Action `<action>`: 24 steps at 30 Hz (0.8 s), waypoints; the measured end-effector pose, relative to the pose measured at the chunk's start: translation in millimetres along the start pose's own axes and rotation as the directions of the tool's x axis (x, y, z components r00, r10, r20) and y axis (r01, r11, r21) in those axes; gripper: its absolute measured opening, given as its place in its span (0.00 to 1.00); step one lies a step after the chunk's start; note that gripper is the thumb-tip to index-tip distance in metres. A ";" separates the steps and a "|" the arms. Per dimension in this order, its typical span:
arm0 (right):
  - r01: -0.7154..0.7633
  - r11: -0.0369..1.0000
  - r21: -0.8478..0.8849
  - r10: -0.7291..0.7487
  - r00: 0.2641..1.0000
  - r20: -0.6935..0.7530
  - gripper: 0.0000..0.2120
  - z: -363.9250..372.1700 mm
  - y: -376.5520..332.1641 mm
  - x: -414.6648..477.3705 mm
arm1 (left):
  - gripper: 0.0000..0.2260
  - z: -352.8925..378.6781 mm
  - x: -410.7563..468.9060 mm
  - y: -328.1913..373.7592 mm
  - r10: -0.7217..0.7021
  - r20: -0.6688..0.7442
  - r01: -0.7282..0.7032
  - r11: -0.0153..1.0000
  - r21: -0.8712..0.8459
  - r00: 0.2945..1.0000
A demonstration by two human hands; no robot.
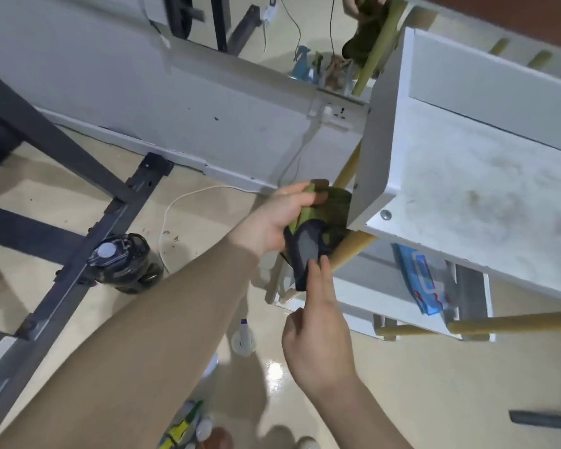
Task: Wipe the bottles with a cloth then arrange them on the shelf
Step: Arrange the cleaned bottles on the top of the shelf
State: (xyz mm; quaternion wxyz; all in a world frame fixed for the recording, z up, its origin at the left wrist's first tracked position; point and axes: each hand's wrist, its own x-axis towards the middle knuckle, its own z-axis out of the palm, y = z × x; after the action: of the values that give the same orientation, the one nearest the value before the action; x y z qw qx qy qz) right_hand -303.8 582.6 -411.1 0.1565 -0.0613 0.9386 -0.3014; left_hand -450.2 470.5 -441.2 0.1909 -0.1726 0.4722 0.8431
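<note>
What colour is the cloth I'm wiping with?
Olive green; the head view shows the cloth gripped by the left hand.

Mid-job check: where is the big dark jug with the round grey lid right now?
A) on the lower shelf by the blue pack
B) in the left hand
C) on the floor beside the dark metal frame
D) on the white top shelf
C: the dark jug stands on the floor against the dark metal frame, while the left hand grips the green cloth.
</note>
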 end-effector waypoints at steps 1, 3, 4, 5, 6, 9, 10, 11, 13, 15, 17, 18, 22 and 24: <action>-0.035 0.999 0.019 0.034 0.998 0.047 0.40 -0.7 0.3 -2.5 | 0.14 2.0 1.5 7.6 -0.015 -0.008 0.015 0.999 -0.045 1.000; -0.030 0.996 0.088 0.023 0.997 0.075 0.41 2.2 -4.1 5.5 | 0.17 5.3 3.2 17.0 -0.063 -0.008 0.062 0.995 -0.074 0.998; -0.028 0.988 0.151 0.019 0.998 0.064 0.41 4.2 -7.4 14.9 | 0.20 3.3 6.8 17.1 -0.092 -0.025 0.091 0.995 -0.040 0.995; -0.054 0.968 0.247 0.043 0.998 0.050 0.39 8.9 -7.4 27.3 | 0.23 1.5 9.0 17.7 -0.120 -0.059 0.122 0.992 0.034 0.991; -0.124 0.931 0.342 0.111 0.992 0.057 0.36 13.1 -7.2 41.0 | 0.28 -4.1 14.7 15.3 -0.154 -0.107 0.169 0.974 0.148 0.982; -0.263 0.866 0.426 0.237 0.965 0.112 0.27 24.7 -5.0 81.8 | 0.29 -27.2 29.1 1.6 -0.267 -0.256 0.361 0.800 0.479 0.929; -0.287 0.858 0.426 0.267 0.958 0.109 0.26 27.9 -3.6 89.8 | 0.26 -34.6 35.3 -4.6 -0.301 -0.299 0.418 0.751 0.511 0.906; -0.284 0.863 0.418 0.274 0.958 0.087 0.25 32.8 -2.6 95.8 | 0.23 -39.3 37.2 -6.5 -0.321 -0.335 0.456 0.735 0.502 0.886; -0.262 0.870 0.418 0.275 0.961 0.030 0.21 40.2 1.5 100.9 | 0.20 -43.1 42.2 -7.6 -0.287 -0.363 0.432 0.793 0.429 0.887; -0.276 0.816 0.507 0.329 0.944 -0.015 0.24 42.7 8.3 105.2 | 0.22 -36.3 50.3 -0.3 -0.233 -0.290 0.345 0.832 0.434 0.928; -0.336 0.761 0.555 0.404 0.915 0.000 0.25 35.7 6.6 110.9 | 0.24 -19.0 59.0 14.3 -0.257 -0.108 0.276 0.816 0.508 0.960; -0.351 0.741 0.572 0.421 0.907 0.011 0.29 34.3 5.6 112.7 | 0.23 -9.6 65.4 20.6 -0.259 -0.042 0.242 0.819 0.520 0.965; -0.342 0.767 0.543 0.395 0.918 0.020 0.43 31.0 7.5 103.0 | 0.17 8.6 84.4 21.0 -0.246 -0.005 0.240 0.938 0.249 0.969; -0.328 0.828 0.455 0.355 0.934 0.028 0.45 32.8 12.7 107.2 | 0.18 -0.6 92.6 -0.3 -0.161 -0.165 0.215 0.894 0.394 0.973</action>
State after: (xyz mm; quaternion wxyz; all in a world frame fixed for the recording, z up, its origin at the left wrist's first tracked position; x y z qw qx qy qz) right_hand -394.4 552.6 -471.3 0.1905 0.1542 0.8422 -0.4801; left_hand -530.3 484.9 -485.3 0.2729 -0.2275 0.6304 0.6902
